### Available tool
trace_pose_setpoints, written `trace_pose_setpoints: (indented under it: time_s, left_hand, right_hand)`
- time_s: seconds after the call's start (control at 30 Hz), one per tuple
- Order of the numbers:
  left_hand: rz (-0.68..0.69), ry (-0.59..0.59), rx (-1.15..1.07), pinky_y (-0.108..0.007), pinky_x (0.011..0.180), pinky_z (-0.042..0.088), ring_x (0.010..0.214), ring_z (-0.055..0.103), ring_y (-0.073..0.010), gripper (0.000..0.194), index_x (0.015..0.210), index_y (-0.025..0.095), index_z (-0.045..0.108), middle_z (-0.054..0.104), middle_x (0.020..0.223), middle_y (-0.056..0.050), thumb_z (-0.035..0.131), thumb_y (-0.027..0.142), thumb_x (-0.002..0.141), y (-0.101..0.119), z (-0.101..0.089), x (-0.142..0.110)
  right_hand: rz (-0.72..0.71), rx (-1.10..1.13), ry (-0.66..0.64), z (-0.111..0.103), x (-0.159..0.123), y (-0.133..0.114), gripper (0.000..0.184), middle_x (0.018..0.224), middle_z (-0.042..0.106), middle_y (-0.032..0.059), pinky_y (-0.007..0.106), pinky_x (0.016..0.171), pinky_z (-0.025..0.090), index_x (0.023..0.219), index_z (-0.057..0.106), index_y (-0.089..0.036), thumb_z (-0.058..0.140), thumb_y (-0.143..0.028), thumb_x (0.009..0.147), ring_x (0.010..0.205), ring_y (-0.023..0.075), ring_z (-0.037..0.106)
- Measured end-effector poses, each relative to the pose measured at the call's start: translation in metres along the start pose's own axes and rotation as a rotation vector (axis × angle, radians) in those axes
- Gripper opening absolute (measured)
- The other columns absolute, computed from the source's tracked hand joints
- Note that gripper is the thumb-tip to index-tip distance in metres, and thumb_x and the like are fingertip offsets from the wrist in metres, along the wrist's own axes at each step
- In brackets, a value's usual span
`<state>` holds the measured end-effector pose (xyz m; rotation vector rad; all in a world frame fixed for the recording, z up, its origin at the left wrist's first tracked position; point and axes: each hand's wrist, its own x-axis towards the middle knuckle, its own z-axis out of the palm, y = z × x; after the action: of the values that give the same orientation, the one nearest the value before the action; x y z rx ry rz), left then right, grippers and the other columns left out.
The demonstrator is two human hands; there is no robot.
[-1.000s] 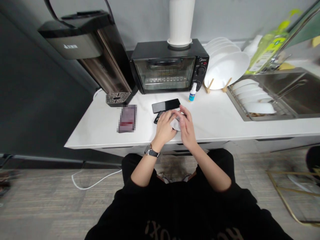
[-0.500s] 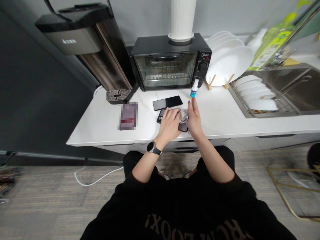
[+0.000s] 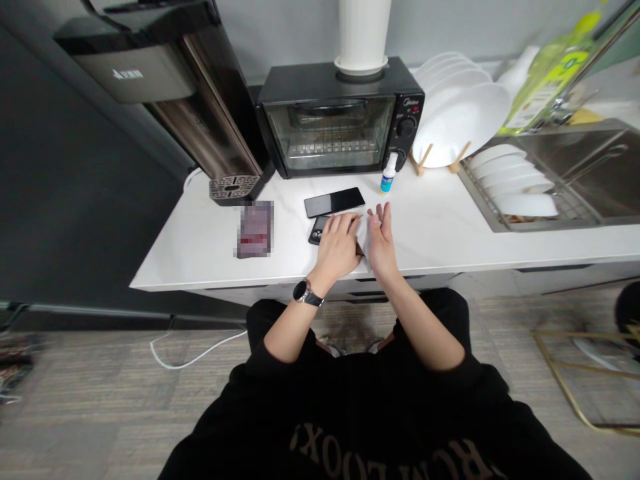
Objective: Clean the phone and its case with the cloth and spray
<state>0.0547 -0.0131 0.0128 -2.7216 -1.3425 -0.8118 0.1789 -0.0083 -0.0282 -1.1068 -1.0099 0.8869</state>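
A dark phone lies on the white counter, its camera end poking out to the left of my hands. My left hand, with a watch on the wrist, lies over the phone with fingers together and holds it down. A white cloth sits between my hands on the phone. My right hand rests on the cloth with fingers stretched out and slightly spread. A second black phone lies flat just behind, and a small spray bottle stands beyond it.
A black toaster oven with a white cylinder on top stands at the back, a water dispenser to its left. White plates lean in a rack; a sink holds more plates. A blurred flat item lies left.
My right hand has drawn back from near the spray bottle and now lies flat on the cloth beside my left hand. The left hand has stayed on the phone.
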Motion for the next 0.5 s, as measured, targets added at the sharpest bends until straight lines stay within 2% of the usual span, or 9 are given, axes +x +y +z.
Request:
trace_pose_setpoints:
  time_s: [0.1, 0.2, 0.3, 0.4, 0.5]
  left_hand:
    - [0.054, -0.064, 0.05, -0.051, 0.124, 0.036, 0.131, 0.055, -0.0358, 0.054, 0.135, 0.012, 0.06, 0.061, 0.139, -0.018, 0.066, 0.013, 0.082, 0.003, -0.001, 0.0]
    - [0.062, -0.077, 0.061, -0.05, 0.123, 0.037, 0.131, 0.055, -0.036, 0.05, 0.133, 0.012, 0.062, 0.061, 0.138, -0.017, 0.065, 0.013, 0.083, 0.003, -0.001, 0.0]
    - [0.03, -0.037, 0.054, -0.051, 0.123, 0.036, 0.129, 0.055, -0.036, 0.047, 0.136, 0.011, 0.06, 0.06, 0.138, -0.018, 0.064, 0.018, 0.089, 0.001, 0.0, 0.001]
    - [0.0, -0.001, 0.006, -0.049, 0.121, 0.038, 0.124, 0.058, -0.0321, 0.042, 0.143, 0.016, 0.057, 0.062, 0.134, -0.014, 0.055, 0.025, 0.102, -0.002, 0.001, 0.002]
    - [-0.001, -0.016, -0.013, -0.048, 0.12, 0.039, 0.124, 0.058, -0.0301, 0.042, 0.145, 0.02, 0.055, 0.063, 0.134, -0.012, 0.051, 0.021, 0.103, -0.002, 0.0, 0.002]
  right_hand:
    - [-0.036, -0.021, 0.047, -0.007, 0.039, 0.002, 0.093, 0.18, 0.024, 0.0039, 0.059, 0.135, 0.022, 0.172, 0.018, -0.036, 0.037, -0.086, 0.096, 0.165, 0.0276, 0.029]
    - [-0.088, -0.02, 0.076, -0.004, 0.044, -0.001, 0.084, 0.177, 0.029, 0.0021, 0.058, 0.134, 0.025, 0.169, 0.027, -0.037, 0.034, -0.082, 0.099, 0.162, 0.0274, 0.036]
    - [-0.081, 0.001, 0.081, 0.006, 0.011, -0.004, 0.081, 0.178, 0.028, 0.0047, 0.053, 0.133, 0.029, 0.169, 0.027, -0.035, 0.033, -0.079, 0.101, 0.158, 0.0259, 0.043]
    - [-0.035, -0.017, 0.067, 0.017, -0.033, -0.005, 0.081, 0.179, 0.025, 0.0071, 0.054, 0.135, 0.025, 0.172, 0.016, -0.034, 0.035, -0.075, 0.103, 0.164, 0.0242, 0.032]
    - [0.011, -0.023, 0.047, 0.017, -0.049, -0.005, 0.088, 0.18, 0.022, 0.0082, 0.055, 0.136, 0.02, 0.173, 0.007, -0.033, 0.039, -0.075, 0.103, 0.167, 0.0235, 0.024]
